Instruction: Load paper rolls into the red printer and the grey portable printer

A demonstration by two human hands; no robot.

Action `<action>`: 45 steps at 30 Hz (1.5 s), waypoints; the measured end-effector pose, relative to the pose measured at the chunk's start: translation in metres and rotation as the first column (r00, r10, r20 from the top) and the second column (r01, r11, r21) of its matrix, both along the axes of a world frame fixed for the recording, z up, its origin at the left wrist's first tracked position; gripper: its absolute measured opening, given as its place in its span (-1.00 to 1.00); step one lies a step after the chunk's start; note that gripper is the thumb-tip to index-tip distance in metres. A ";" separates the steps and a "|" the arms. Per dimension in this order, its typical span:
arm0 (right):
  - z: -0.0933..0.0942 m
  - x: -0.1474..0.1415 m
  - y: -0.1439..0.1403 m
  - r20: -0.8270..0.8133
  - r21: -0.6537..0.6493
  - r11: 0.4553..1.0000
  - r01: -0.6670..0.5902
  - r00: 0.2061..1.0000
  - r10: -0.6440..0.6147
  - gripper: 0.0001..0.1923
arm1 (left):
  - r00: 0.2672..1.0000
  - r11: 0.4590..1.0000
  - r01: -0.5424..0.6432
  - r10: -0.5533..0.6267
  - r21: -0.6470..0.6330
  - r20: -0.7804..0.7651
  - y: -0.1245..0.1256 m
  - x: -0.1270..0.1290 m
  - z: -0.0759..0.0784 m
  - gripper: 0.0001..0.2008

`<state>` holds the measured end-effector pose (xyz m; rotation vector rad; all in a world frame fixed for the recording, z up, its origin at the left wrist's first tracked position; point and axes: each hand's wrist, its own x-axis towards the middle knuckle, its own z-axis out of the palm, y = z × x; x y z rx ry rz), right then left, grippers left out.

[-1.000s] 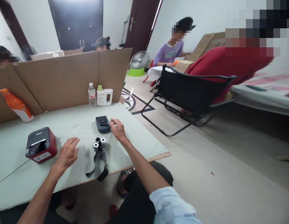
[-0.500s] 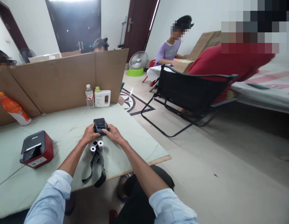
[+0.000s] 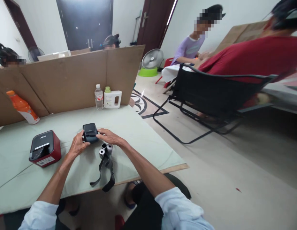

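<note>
A small black portable printer (image 3: pixel 90 132) is between my two hands on the pale green tabletop. My left hand (image 3: pixel 78 144) grips its left side, thumb toward the near edge. At the right side, my right hand (image 3: pixel 110 136) holds the printer with its fingertips. Just nearer to me and to the right lie small white paper rolls (image 3: pixel 102 153) and a dark ribbon-like strip (image 3: pixel 111 182) trailing toward the table edge. A larger red and black box-shaped machine (image 3: pixel 44 148) stands left of my left hand.
Along the cardboard partition (image 3: pixel 74 80) stand a clear water bottle (image 3: pixel 99 97) and a white jug (image 3: pixel 113 99); an orange bottle (image 3: pixel 23 108) leans at the left. To the right are a black folding chair (image 3: pixel 210 99), a fan (image 3: pixel 152 59) and co-workers, one in a red shirt (image 3: pixel 254 57).
My hands and the printer have moved left, away from the paper rolls. The view has shifted slightly left. The co-worker in red has moved to the right.
</note>
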<state>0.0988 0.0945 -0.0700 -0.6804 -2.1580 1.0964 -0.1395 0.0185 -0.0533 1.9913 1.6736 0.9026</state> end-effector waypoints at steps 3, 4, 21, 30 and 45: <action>0.000 -0.012 0.002 0.044 -0.022 0.994 -0.106 0.993 0.107 -0.62 | 1.000 0.999 -0.027 0.027 -0.037 -0.004 -0.016 -0.015 -0.002 -0.34; -0.002 -0.015 0.003 0.060 -0.030 0.991 -0.129 0.990 0.131 -0.61 | 0.999 0.999 -0.034 0.034 -0.043 -0.003 -0.021 -0.018 -0.005 -0.36; -0.009 -0.006 -0.017 0.041 -0.167 0.977 -0.130 0.989 0.139 -0.46 | 0.998 0.995 0.037 -0.032 0.094 -0.049 -0.028 -0.041 -0.024 -0.19; -0.009 0.004 -0.023 0.042 -0.218 0.972 -0.087 0.994 0.099 -0.57 | 1.000 0.987 0.020 -0.022 0.159 0.010 -0.031 -0.033 -0.038 -0.21; -0.016 0.012 -0.036 -0.013 -0.386 0.922 0.028 0.999 -0.036 -0.42 | 1.000 0.993 -0.012 0.010 0.117 0.022 -0.044 -0.026 -0.045 -0.11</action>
